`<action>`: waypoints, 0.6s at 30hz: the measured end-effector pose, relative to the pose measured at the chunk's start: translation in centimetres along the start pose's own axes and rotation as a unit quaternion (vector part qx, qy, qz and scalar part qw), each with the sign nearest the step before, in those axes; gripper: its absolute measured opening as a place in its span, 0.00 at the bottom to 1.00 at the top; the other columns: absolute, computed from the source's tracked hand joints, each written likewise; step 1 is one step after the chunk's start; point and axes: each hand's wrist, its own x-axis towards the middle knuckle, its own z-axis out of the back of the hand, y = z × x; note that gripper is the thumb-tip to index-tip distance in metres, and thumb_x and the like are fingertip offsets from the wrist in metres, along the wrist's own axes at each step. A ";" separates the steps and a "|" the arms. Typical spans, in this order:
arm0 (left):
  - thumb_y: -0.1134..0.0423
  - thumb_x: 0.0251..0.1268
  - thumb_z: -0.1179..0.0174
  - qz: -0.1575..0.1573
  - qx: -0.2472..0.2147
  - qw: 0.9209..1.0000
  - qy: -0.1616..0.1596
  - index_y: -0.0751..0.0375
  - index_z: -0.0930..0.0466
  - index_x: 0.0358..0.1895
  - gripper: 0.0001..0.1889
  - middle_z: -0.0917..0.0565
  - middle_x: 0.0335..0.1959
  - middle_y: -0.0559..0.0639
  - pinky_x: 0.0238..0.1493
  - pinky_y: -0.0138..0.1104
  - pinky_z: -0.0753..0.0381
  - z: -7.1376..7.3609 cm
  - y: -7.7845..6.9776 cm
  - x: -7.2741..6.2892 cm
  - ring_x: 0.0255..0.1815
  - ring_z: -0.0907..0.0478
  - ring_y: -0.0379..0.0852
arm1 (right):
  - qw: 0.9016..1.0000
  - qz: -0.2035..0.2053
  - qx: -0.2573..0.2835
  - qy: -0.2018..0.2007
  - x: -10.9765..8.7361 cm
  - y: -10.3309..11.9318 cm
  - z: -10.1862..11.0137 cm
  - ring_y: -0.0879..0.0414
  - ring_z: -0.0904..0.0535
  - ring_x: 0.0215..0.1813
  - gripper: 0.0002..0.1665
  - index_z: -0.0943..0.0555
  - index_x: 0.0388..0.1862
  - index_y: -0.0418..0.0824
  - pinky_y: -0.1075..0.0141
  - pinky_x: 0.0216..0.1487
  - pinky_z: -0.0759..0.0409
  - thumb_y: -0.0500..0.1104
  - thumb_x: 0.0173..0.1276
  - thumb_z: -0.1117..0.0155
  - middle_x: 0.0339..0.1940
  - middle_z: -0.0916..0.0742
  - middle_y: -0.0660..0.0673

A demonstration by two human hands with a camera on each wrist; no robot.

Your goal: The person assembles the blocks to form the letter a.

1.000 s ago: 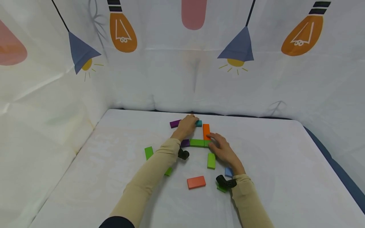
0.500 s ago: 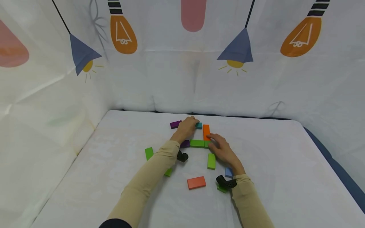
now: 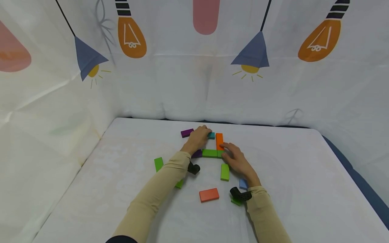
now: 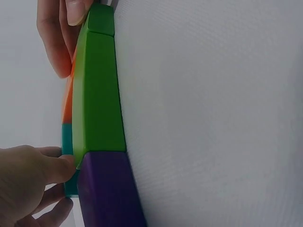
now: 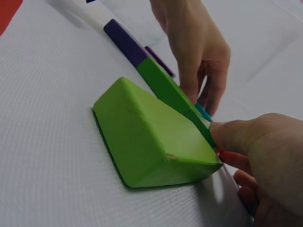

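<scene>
Near the back of the table, my left hand (image 3: 199,137) pinches a small teal block (image 3: 211,136), thumb on its near side in the left wrist view and fingers beyond it. An orange block (image 3: 219,141) points away from a row made of a dark purple block (image 3: 197,154), a long green block (image 3: 209,153) and a short green block (image 4: 101,19). Beside the row's right end is my right hand (image 3: 238,162). Its thumb touches the short green block, and its extended index finger touches the orange block's side. A purple block (image 3: 187,133) lies left of my left hand.
A lime green block (image 3: 225,172) stands in front of the row. Nearer lie a coral block (image 3: 209,195), a blue block (image 3: 243,184) and a green block (image 3: 236,201) partly under the right wrist camera. More green blocks (image 3: 158,163) lie by the left forearm.
My left hand and the teal block have shifted very slightly toward the front. The right hand keeps its place at the orange and short green blocks.
</scene>
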 end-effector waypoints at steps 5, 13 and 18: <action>0.69 0.67 0.46 -0.001 -0.008 1.000 -0.003 0.56 0.23 0.59 0.18 0.21 0.54 0.52 0.54 0.40 0.21 0.0 0.0 -0.1 0.53 0.25 0.48 | 1.000 -0.004 -0.001 0.000 0.0 0.1 0.0 0.39 0.54 0.77 0.27 0.37 0.71 0.48 0.37 0.72 0.55 0.47 0.74 0.50 0.76 0.41 0.40; 0.68 0.67 0.46 0.007 -0.012 1.000 0.002 0.56 0.24 0.59 0.19 0.21 0.54 0.52 0.56 0.39 0.23 0.1 0.0 -0.1 0.54 0.25 0.48 | 1.000 0.001 0.002 -0.004 0.1 -0.1 -0.2 0.39 0.53 0.77 0.28 0.37 0.71 0.49 0.37 0.72 0.54 0.47 0.73 0.49 0.75 0.41 0.39; 0.68 0.66 0.45 0.009 -0.016 1.000 0.009 0.55 0.24 0.59 0.19 0.21 0.54 0.52 0.55 0.39 0.22 0.1 -0.2 -0.1 0.54 0.25 0.47 | 1.000 0.001 0.001 -0.006 0.0 -0.2 -0.2 0.39 0.52 0.77 0.28 0.37 0.71 0.49 0.37 0.72 0.54 0.47 0.73 0.49 0.75 0.41 0.39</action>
